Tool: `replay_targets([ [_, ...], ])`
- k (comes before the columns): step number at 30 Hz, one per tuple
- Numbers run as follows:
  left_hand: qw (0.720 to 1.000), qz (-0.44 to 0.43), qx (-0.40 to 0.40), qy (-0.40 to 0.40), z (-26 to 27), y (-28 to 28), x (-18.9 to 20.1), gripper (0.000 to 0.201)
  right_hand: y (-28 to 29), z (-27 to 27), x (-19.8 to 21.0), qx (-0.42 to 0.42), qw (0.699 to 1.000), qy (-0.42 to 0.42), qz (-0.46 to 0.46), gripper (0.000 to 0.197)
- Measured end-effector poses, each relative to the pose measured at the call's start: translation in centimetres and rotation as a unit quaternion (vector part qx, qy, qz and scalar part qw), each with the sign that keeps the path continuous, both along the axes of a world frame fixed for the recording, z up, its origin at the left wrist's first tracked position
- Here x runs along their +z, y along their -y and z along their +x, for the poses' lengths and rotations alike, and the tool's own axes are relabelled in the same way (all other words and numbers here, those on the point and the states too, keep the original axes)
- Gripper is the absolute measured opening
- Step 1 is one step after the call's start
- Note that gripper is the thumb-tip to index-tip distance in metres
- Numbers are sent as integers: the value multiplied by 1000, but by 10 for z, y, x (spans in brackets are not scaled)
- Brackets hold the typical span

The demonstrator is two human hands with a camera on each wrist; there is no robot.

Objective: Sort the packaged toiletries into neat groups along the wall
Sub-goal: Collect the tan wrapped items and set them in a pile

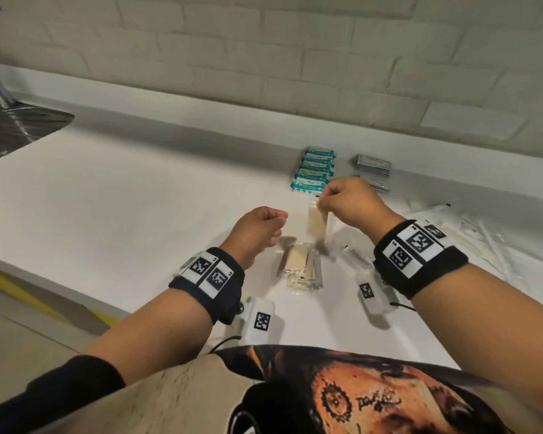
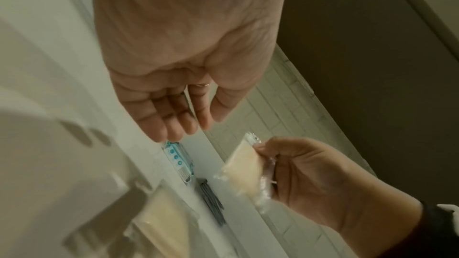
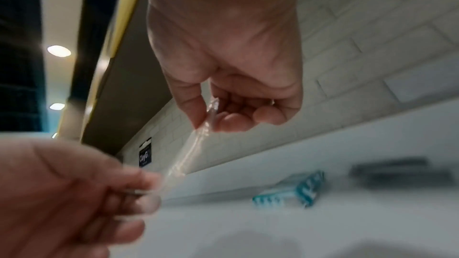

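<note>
Mid-sort at frame centre, our right hand (image 1: 348,203) pinches a clear beige packet (image 1: 318,222) aloft, our left hand (image 1: 259,228) loosely curled, empty; next we judge it belongs beside the teal packs (image 1: 314,169) by the wall (image 1: 264,57).

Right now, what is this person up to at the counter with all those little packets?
They are sorting packaged toiletries on a white counter. The right hand pinches a clear packet with beige contents by its top edge, off the counter. The left hand holds nothing. Teal packets and grey packets already sit near the wall; more beige packets wait.
</note>
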State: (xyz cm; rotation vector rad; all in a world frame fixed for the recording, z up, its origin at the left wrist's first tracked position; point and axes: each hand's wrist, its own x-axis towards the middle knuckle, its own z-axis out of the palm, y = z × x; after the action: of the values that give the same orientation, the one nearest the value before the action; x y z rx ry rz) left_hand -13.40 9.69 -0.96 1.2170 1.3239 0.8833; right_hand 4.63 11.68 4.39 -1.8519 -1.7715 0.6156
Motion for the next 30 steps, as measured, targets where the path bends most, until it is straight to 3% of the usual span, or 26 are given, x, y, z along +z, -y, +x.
replay_targets([
  [5, 994, -63, -21, -82, -7, 6, -9, 14, 11, -8, -17, 58, 990, -2, -129, 10],
  [7, 988, -83, -55, -116, -3, 9, -10, 25, 14, -12, -31, 68, 987, 41, -140, 18],
  [9, 981, -101, -70, -148, 3, 13, -10, 20, 16, -11, -38, 50, 984, 107, -134, 32],
  [11, 979, -118, -73, -153, 8, 14, -13, 16, 20, -5, -39, 4, 981, 114, -157, 32],
  [12, 978, -129, -73, -148, 10, 14, -14, 19, 22, -1, -41, -28, 978, 62, -196, 30],
  [14, 977, -156, -70, -126, 15, 16, -19, 21, 33, 1, -45, -84, 943, -80, -312, 30],
  [16, 976, -181, -66, -103, 22, 19, -20, 18, 38, -1, -52, -98, 915, -154, -359, 27],
  [23, 973, -226, -48, -12, 32, 24, -19, 10, 37, -13, -59, -88, 917, -167, -353, 15],
  [26, 974, -224, -40, 8, 34, 27, -19, 17, 37, -17, -51, -24, 956, -43, -288, 12],
  [28, 987, -161, -13, 21, 34, 24, -19, 12, 35, -17, -42, 18, 977, 74, -200, 22],
  [30, 997, -80, 14, -5, 31, 19, -21, 44, 35, -15, -33, 42, 983, 119, -133, 27],
])
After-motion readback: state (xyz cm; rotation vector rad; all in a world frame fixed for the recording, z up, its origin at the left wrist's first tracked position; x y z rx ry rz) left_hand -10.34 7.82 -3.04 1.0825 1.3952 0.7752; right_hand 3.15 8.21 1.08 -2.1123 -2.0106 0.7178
